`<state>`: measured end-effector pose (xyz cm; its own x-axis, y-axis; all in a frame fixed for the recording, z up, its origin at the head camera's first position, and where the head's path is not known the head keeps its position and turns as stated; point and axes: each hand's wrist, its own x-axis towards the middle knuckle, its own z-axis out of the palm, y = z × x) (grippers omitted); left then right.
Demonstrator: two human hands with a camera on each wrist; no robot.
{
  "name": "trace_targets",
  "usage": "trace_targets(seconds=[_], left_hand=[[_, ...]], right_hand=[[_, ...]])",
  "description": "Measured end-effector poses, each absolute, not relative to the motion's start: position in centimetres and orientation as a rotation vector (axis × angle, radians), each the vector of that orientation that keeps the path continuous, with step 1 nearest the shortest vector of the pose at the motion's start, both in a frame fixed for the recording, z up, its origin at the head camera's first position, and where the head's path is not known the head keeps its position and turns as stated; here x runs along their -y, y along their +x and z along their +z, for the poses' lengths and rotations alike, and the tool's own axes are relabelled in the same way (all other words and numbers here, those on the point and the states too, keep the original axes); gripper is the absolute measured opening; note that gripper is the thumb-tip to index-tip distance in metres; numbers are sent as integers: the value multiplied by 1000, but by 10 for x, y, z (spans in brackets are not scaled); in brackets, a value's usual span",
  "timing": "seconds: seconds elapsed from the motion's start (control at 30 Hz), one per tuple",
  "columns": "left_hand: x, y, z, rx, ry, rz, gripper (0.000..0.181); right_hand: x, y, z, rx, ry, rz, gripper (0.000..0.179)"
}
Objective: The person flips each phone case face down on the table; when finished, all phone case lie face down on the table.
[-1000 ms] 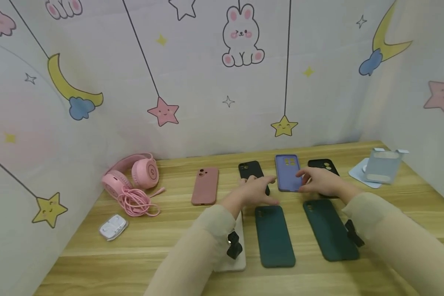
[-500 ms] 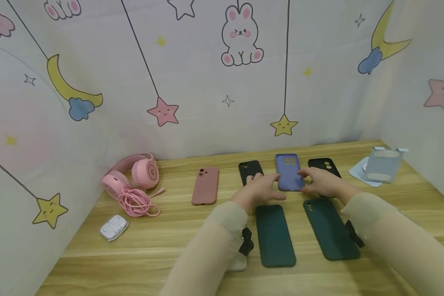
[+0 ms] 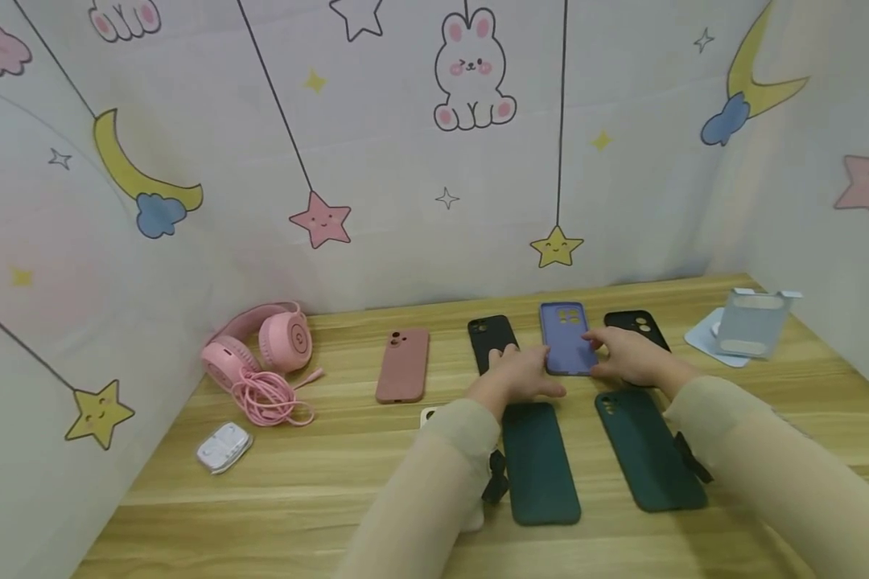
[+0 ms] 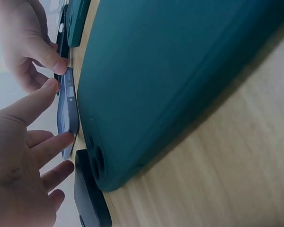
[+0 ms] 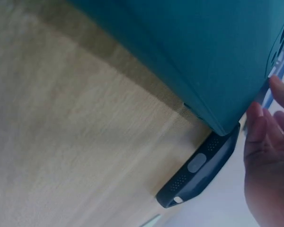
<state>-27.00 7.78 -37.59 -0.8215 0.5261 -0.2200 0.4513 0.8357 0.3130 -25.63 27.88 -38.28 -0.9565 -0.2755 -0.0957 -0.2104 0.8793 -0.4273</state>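
Observation:
A purple phone case (image 3: 563, 331) with cutouts lies at the back of the table, between my two hands. My left hand (image 3: 517, 375) is at its near left corner, fingers spread and thumb pointing right. In the left wrist view, fingertips of the left hand (image 4: 19, 165) overlap the case's edge. My right hand (image 3: 628, 356) has its thumb and fingertips right at the case's right edge. That hand partly covers a black phone case (image 3: 632, 320). Another black case (image 3: 487, 334) lies beyond the left hand. Two dark green cases (image 3: 541, 466) (image 3: 650, 454) lie nearer, below the hands.
A pink phone case (image 3: 403, 366) and pink headphones (image 3: 284, 342) with a coiled cable are at left, near boxed white earphones (image 3: 224, 447). A light blue phone stand (image 3: 753, 326) stands back right. My left sleeve mostly hides a white case (image 3: 472, 521). A printed curtain (image 3: 376, 273) borders the table.
My left hand has moved right, toward the near left corner of the purple case. The right hand stays at that case's right edge, nearly unmoved.

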Motion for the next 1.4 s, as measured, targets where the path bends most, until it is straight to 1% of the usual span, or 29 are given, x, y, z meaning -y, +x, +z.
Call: trace_targets(seconds=[0.17,0.43,0.6,0.87,1.13,1.4], left_hand=[[-77,-269,-375,-2713,732,360,72],[-66,-270,-376,-2628,760,646,76],[-60,-272,-375,-2579,770,823,76],[-58,-272,-374,-2543,845,918,73],[-60,-271,-370,-2526,908,961,76],[-58,-270,-366,-2517,929,976,76]], right_hand=[[-277,-257,-383,-2887,-353,-659,62],[-281,-260,-385,-2840,-287,-722,86],[-280,-261,-383,-2813,-281,-736,95],[-275,-258,-377,-2750,-305,-817,99],[-271,-256,-376,-2691,-366,-920,100],[-268,-259,-379,-2639,-449,-1004,94]])
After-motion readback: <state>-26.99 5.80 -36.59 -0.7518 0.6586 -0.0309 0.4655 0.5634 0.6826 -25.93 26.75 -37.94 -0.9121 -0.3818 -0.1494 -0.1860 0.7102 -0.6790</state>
